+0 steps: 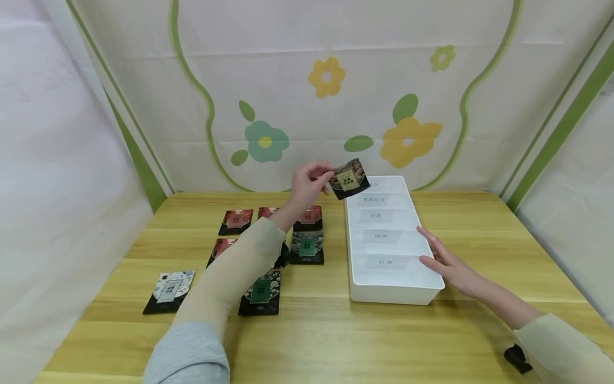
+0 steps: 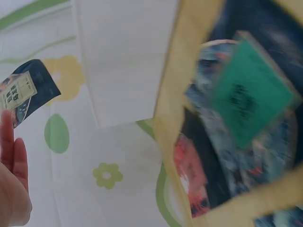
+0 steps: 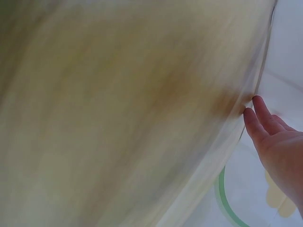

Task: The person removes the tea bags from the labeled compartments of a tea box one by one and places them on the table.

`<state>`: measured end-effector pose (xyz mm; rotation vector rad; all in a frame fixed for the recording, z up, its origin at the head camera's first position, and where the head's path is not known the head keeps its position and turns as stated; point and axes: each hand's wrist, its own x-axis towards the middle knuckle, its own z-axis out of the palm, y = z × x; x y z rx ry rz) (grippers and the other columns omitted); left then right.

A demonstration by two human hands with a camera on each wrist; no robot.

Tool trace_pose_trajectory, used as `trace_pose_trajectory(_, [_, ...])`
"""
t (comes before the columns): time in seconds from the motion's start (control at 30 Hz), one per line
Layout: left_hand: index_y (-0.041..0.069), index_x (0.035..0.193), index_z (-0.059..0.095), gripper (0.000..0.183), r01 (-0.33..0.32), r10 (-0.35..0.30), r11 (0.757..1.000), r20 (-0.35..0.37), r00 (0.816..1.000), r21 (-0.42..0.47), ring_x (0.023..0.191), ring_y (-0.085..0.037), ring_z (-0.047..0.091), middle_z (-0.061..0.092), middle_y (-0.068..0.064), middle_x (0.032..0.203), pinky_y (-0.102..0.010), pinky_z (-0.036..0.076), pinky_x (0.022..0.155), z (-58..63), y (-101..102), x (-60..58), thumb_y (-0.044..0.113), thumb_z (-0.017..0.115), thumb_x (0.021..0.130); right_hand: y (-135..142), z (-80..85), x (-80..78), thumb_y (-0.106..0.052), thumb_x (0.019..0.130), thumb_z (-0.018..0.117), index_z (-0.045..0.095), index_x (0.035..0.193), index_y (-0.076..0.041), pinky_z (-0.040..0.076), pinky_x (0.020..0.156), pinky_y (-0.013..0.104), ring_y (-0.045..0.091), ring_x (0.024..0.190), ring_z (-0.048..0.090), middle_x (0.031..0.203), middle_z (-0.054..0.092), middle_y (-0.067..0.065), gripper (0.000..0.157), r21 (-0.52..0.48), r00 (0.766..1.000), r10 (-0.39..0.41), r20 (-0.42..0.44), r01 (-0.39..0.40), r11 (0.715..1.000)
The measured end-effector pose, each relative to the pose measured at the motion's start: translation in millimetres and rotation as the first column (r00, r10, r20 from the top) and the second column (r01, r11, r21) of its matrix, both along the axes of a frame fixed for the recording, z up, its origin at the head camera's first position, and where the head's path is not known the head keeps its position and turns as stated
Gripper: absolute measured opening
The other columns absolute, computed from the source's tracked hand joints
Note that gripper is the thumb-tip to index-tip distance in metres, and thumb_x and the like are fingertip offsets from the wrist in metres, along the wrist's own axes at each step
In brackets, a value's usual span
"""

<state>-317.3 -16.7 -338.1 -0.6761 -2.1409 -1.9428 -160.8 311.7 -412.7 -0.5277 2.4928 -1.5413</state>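
Note:
My left hand (image 1: 308, 184) pinches a black sachet with a pale yellow label (image 1: 349, 179) by its left edge, raised over the far left corner of a white box (image 1: 394, 294). In the left wrist view the same sachet (image 2: 28, 90) shows beyond the fingertips. The box is divided into a row of compartments, each bearing a label with printed characters. My right hand (image 1: 448, 265) touches the box's right rim, fingers extended; the right wrist view shows those fingertips (image 3: 258, 106) against the box's side.
Left of the box lie several red sachets (image 1: 236, 222), green-labelled sachets (image 1: 307, 247) and a white-and-black sachet (image 1: 169, 292), some partly hidden by my left arm. A small black object (image 1: 517, 358) shows beside my right sleeve. A flowered cloth (image 1: 297, 112) hangs behind the wooden table (image 1: 316, 341).

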Motion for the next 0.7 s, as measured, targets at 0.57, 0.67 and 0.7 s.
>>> trace_pose_trajectory(0.57, [0.005, 0.105, 0.067, 0.013, 0.052, -0.071, 0.974, -0.077, 0.995, -0.221, 0.064, -0.018, 0.064, 0.071, -0.008, 0.086, -0.035, 0.052, 0.061, -10.0, -59, 48.3, 0.013, 0.061, 0.097, 4, -0.9, -0.5, -0.011, 0.103, 0.047, 0.004, 0.157, -0.012, 0.013, 0.096, 0.075, 0.06, 0.135, 0.001, 0.158, -0.004, 0.024, 0.069, 0.014, 1.0, -0.005, -0.018, 0.005, 1.0])
trace_pose_trajectory(0.67, [0.007, 0.105, 0.067, 0.01, 0.046, -0.083, 0.948, -0.107, 0.991, -0.314, 0.061, -0.015, 0.064, 0.07, -0.003, 0.083, -0.035, 0.053, 0.061, -9.5, -70, 54.2, 0.012, 0.06, 0.097, 4, -1.1, 0.0, -0.011, 0.102, 0.047, 0.005, 0.157, -0.012, 0.013, 0.096, 0.075, 0.061, 0.134, 0.001, 0.158, -0.005, 0.024, 0.069, 0.014, 1.0, -0.005, -0.019, 0.005, 1.0])
trace_pose_trajectory(0.7, [0.007, 0.104, 0.066, 0.01, 0.052, -0.094, 0.94, -0.11, 0.989, -0.336, 0.061, -0.014, 0.064, 0.07, -0.002, 0.082, -0.035, 0.054, 0.061, -9.4, -74, 56.0, 0.011, 0.061, 0.097, 4, -1.4, 0.2, -0.011, 0.102, 0.047, 0.005, 0.157, -0.013, 0.013, 0.096, 0.075, 0.061, 0.134, 0.001, 0.158, -0.005, 0.024, 0.069, 0.015, 1.0, -0.005, -0.019, 0.005, 1.0])
